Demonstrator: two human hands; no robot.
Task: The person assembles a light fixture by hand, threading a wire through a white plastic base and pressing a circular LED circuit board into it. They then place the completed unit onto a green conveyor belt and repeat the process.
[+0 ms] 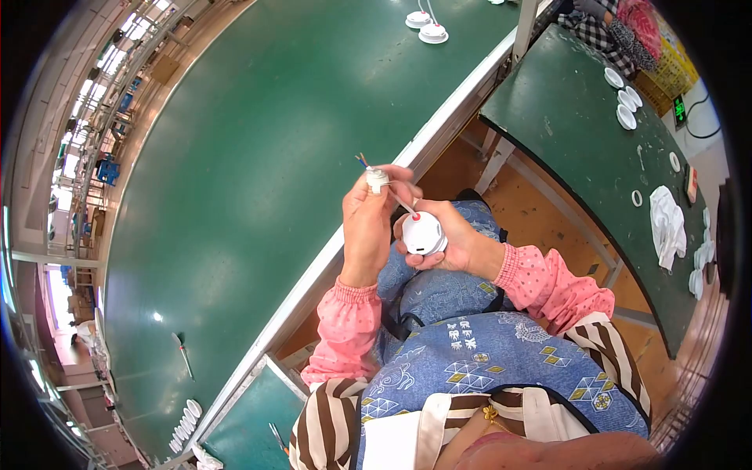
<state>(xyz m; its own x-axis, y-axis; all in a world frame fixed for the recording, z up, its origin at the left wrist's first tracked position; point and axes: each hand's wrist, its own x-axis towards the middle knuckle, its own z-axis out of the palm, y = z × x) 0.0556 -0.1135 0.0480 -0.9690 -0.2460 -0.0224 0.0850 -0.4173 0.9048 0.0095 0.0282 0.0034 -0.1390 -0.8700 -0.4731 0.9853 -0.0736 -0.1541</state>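
Note:
My left hand [368,219] pinches a small white plug-like part [377,179] with short coloured wire ends [361,160] sticking out of its top. A white cable [403,204] runs from it down to a round white device [424,233] with a small red dot on top. That device lies cupped in my right hand [453,243]. Both hands are held over my lap, just off the near edge of the green conveyor belt [251,157]. Pink dotted sleeves cover both forearms.
Two more round white devices [427,25] lie far up the belt. A thin tool [182,354] lies on the belt at lower left, next to a row of white rings [185,428]. The green side table [580,133] at right carries white discs [626,106] and a white cloth [666,223].

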